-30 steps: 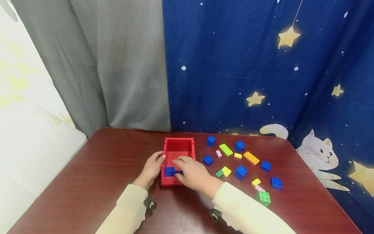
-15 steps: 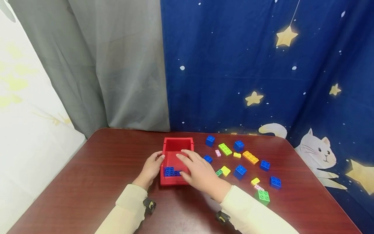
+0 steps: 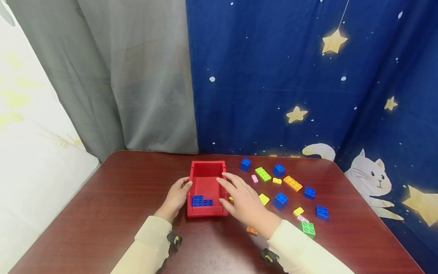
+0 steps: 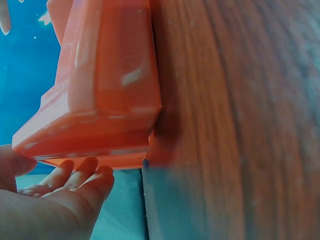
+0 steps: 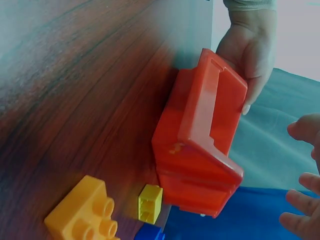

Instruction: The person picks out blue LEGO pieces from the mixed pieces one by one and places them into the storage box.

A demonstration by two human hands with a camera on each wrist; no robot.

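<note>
A red plastic box (image 3: 207,214) stands on the table, open at the top. Inside, along its near end, a larger blue brick (image 3: 197,200) lies at the left with a smaller blue brick (image 3: 208,203) beside it. My left hand (image 3: 175,197) grips the box's left wall, thumb at the rim and fingers outside, as the left wrist view (image 4: 65,200) also shows. Over the box's right edge, my right hand (image 3: 244,199) hovers with spread fingers and holds nothing. In the right wrist view, its fingertips (image 5: 300,202) are apart from the box.
Right of the box lie scattered bricks: several blue ones (image 3: 281,201), a lime one (image 3: 263,174), an orange one (image 3: 292,183), small yellow (image 3: 298,211) and pink (image 3: 254,179) ones, and a green one (image 3: 308,229). Another orange brick (image 3: 252,230) lies under my right forearm.
My right hand has drawn back from inside the box to its right edge, its fingers spreading. The smaller blue brick it covered now shows. My left hand keeps its place on the box.
</note>
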